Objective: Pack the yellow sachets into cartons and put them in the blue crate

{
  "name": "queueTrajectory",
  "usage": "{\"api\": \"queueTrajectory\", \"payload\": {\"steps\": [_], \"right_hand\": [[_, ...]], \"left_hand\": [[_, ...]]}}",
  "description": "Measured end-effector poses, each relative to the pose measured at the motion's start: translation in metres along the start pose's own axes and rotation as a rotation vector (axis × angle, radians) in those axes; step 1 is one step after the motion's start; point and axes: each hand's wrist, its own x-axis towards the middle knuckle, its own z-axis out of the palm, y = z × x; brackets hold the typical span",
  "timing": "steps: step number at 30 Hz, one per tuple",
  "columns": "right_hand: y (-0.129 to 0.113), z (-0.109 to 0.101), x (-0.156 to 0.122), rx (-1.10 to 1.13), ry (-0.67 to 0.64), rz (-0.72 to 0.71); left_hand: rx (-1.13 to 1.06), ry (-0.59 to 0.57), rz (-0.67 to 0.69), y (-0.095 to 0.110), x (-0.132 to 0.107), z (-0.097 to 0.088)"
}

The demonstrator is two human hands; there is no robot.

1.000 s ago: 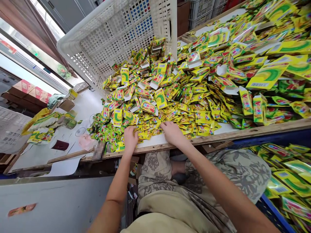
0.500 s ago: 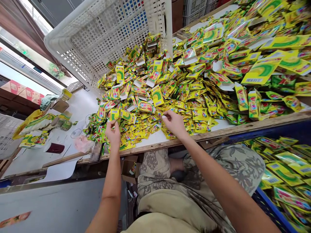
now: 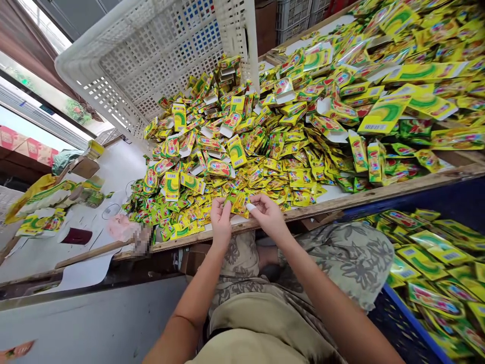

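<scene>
My left hand (image 3: pixel 221 220) and my right hand (image 3: pixel 267 214) are close together over the table's front edge. Small printed sachets (image 3: pixel 240 204), yellow with some green, lie between them, pinched by the fingertips of both hands. How many sachets are in the fingers cannot be told. Something white covers the tip of my right thumb. Just beyond the hands spreads a pile of loose yellow sachets (image 3: pixel 303 178), with green sachets (image 3: pixel 146 210) at its left end. Small yellow and green boxes (image 3: pixel 237 151) lie on top of it, some with flaps up.
A white perforated basket (image 3: pixel 125 65) lies tipped, spilling boxes toward me. A wooden strip (image 3: pixel 379 193) edges the table. At lower right, a blue crate (image 3: pixel 413 321) holds flattened packs. Left are a dark red cup-like object (image 3: pixel 79 235) and a pink bundle (image 3: pixel 118 226).
My left hand has moved right and toward me, away from the boxes, to meet my right hand. The right hand has come slightly nearer; sachets now show between both. The view has shifted slightly.
</scene>
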Motion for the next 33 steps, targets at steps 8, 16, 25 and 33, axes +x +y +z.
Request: {"api": "queueTrajectory", "payload": {"steps": [8,16,25,33], "right_hand": [[-0.001,-0.001,-0.007,0.008,0.041,-0.02],[-0.009,-0.004,-0.016,-0.021,-0.016,0.03],[-0.008,-0.015,-0.016,-0.216,0.029,-0.173],[-0.013,-0.023,-0.014,-0.153,-0.135,-0.086]], "left_hand": [[0.102,-0.035,-0.008,0.002,-0.005,-0.001],[0.131,-0.009,0.025,0.003,-0.017,0.009],[0.193,-0.069,0.025,0.004,-0.016,0.003],[0.323,-0.102,0.163,0.007,-0.019,0.004]]}}
